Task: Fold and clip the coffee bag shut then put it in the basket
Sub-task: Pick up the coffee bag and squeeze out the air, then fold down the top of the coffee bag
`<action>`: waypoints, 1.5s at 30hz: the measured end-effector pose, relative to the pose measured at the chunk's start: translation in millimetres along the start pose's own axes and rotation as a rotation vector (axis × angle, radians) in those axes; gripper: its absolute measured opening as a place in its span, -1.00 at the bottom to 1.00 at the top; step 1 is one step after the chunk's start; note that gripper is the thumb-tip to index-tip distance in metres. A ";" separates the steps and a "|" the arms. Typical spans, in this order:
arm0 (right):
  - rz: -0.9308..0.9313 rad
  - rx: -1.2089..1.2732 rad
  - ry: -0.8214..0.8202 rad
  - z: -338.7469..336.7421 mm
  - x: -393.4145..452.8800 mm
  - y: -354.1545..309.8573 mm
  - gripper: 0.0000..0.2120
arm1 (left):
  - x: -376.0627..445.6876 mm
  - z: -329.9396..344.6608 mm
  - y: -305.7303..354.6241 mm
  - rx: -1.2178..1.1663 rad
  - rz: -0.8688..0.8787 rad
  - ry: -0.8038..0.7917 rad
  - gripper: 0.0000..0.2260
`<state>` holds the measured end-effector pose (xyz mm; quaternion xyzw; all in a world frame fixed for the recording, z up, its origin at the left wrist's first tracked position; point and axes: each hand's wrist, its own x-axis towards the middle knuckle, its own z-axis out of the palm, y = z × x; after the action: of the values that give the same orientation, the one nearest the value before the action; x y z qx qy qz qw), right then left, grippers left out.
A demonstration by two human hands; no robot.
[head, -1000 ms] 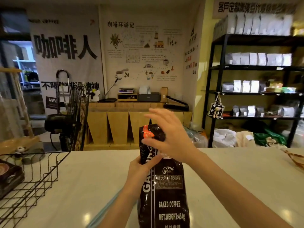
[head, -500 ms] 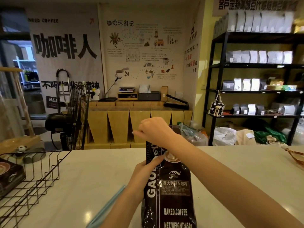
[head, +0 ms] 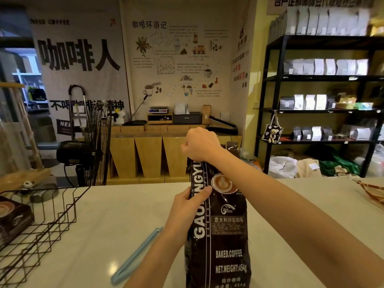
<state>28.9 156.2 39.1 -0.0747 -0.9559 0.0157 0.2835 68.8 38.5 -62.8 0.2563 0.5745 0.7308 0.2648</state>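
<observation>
A tall dark brown coffee bag (head: 226,235) stands upright on the pale counter in front of me. My left hand (head: 188,206) grips its left side at mid-height, thumb on the front. My right hand (head: 200,145) is closed as a fist around the bag's top, which it hides; a bit of the top sticks out behind my wrist. A light blue clip (head: 136,257) lies flat on the counter, left of the bag, under my left forearm. The black wire basket (head: 52,221) stands at the left edge of the counter and holds another dark coffee bag (head: 12,219).
The pale counter (head: 311,204) stretches to the right, where the rim of a woven basket (head: 372,191) shows at the edge. Behind the counter are a black fan (head: 91,142), wooden cabinets and a black shelf unit (head: 324,109) with packed bags.
My right hand went from open fingers over the bag's top to a fist closed on it and has pulled the top up. The bag now stands taller, with more of its front showing.
</observation>
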 end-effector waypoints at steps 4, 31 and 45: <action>0.054 0.023 -0.016 2.6 2.7 0.3 -0.70 | 1.5 -1.8 0.8 -0.004 0.013 -0.003 -0.77; -0.253 -0.221 0.032 16.4 3.6 -0.7 -0.59 | 42.6 -10.3 6.9 -0.037 0.008 0.043 -0.84; 0.730 1.092 -0.151 20.2 -46.0 86.6 -0.17 | 55.1 -25.1 3.8 -0.144 -0.108 0.077 -0.74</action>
<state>67.6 235.0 -8.9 -0.2381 -0.7410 0.5987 0.1891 11.3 57.6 -60.4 0.1771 0.5431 0.7643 0.2992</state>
